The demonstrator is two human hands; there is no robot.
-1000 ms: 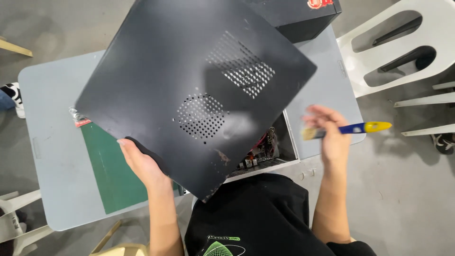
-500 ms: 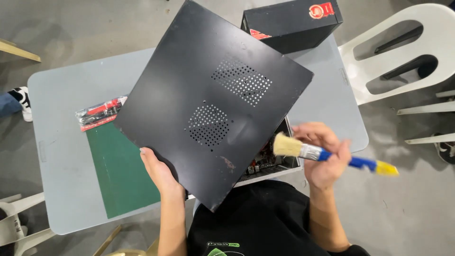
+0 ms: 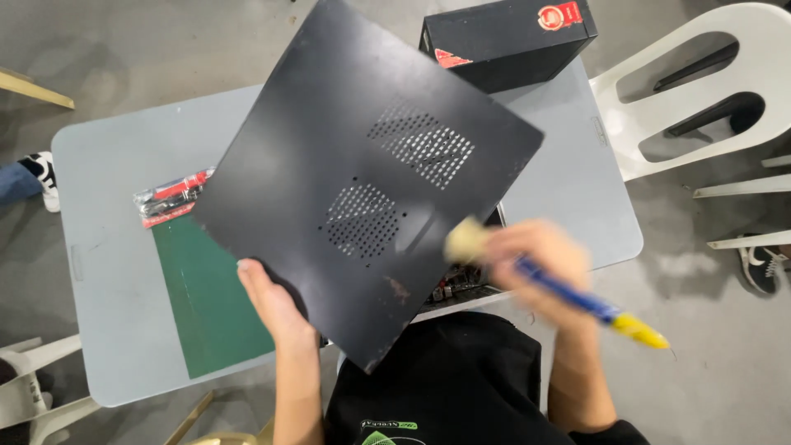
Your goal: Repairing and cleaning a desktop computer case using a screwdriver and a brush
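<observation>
**Brush coming in against the raised side panel**

I am holding the black metal panel [image 3: 362,189] up off the table with my left hand [image 3: 276,301], fingers clamped around its near lower edge, thumb on the face and the rest hidden behind it. The panel is hanging tilted like a diamond between my head and the table, its two patches of vent holes facing me. My right hand [image 3: 540,268] is closed around the blue-and-yellow handle of a paintbrush [image 3: 527,272], and it is blurring as it moves. Half a second ago the brush was sitting off to the right, clear of the panel; now its pale bristles are right at the panel's near right edge, and the panel itself is lying a little further from me and to the right than before. I judge that the sweeping is under way on that near right corner, close to a small rusty mark.

Under the panel, an open computer case [image 3: 461,284] is peeking out with its wiring. The grey table [image 3: 115,272] is also carrying a green mat [image 3: 206,305], a red-and-black packet [image 3: 169,196] at the mat's far end, and a black box [image 3: 507,41] at the far right. White plastic chairs [image 3: 700,91] are standing right of the table on a bare concrete floor, and someone's shoe is showing at the far left.
</observation>
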